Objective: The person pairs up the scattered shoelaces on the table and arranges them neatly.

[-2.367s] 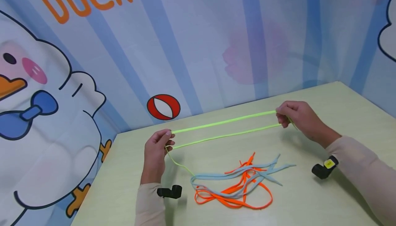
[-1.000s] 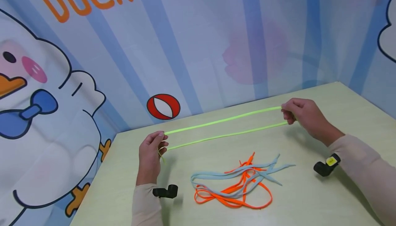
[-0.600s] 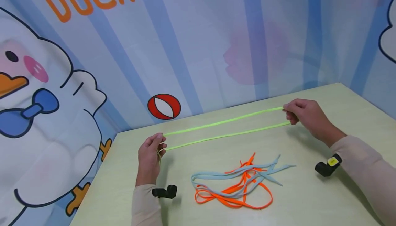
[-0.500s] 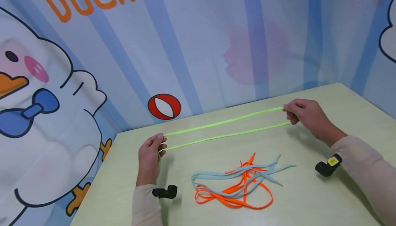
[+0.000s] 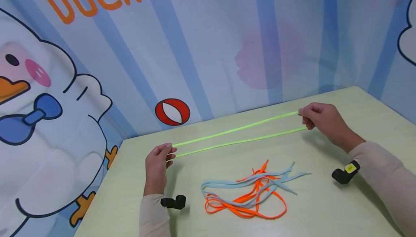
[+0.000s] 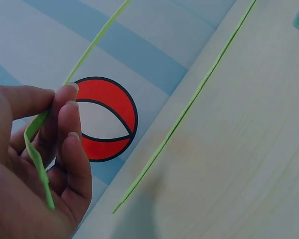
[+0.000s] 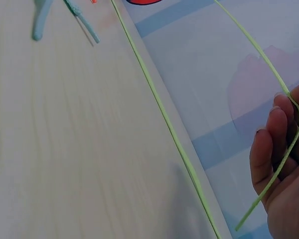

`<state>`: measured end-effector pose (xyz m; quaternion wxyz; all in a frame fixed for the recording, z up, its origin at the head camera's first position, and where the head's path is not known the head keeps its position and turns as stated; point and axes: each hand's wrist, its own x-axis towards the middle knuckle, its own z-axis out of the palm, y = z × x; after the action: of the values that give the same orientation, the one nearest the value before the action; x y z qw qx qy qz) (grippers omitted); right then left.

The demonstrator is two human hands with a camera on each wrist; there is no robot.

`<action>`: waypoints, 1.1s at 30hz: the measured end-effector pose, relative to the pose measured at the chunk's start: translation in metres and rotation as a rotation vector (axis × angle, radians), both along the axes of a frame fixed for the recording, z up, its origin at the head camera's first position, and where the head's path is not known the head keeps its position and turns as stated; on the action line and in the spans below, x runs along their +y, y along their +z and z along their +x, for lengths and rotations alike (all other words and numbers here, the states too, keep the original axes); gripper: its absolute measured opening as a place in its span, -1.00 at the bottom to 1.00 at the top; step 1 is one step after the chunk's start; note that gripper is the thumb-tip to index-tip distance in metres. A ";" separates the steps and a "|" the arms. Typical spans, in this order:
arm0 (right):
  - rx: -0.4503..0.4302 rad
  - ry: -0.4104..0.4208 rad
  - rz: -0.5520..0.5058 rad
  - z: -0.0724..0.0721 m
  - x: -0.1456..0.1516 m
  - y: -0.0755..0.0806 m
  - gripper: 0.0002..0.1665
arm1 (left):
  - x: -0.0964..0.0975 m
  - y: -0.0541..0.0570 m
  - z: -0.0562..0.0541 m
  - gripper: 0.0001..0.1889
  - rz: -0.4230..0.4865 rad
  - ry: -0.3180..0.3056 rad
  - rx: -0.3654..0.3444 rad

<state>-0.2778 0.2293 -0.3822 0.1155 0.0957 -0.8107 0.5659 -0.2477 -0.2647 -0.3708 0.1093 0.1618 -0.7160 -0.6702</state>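
My left hand pinches a neon-green shoelace between thumb and fingertips, and my right hand pinches it farther right. The lace is stretched nearly straight between them, above the table. A short tail of it hangs over the left palm, and another crosses the right palm. A second green shoelace lies straight on the table, roughly along the held one; in the left wrist view its near end shows beside the left hand. In the head view, the hands cover its ends.
Light-blue shoelaces and orange shoelaces lie overlapped on the pale table, nearer than the green ones. A printed backdrop with a duck stands along the table's far edge. Each sleeve carries a black wrist camera.
My hands have moved apart, the left leftward and slightly down lately, the right to the right. The held lace's tail, which trailed to the blue laces, has drawn up to the left hand.
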 end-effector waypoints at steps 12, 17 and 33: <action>-0.016 -0.004 0.026 -0.002 0.002 -0.001 -0.60 | -0.006 -0.006 0.000 -0.66 -0.002 0.043 -0.030; -0.013 -0.012 0.056 -0.003 0.003 -0.003 -0.58 | -0.008 -0.006 0.001 -0.62 0.012 0.051 -0.024; -0.054 -0.103 0.154 -0.001 0.005 -0.005 -0.51 | -0.008 -0.005 0.005 -0.66 0.024 0.069 -0.047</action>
<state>-0.2790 0.2348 -0.3873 0.1149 0.0473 -0.8584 0.4977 -0.2426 -0.2726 -0.3754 0.1137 0.2034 -0.7042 -0.6707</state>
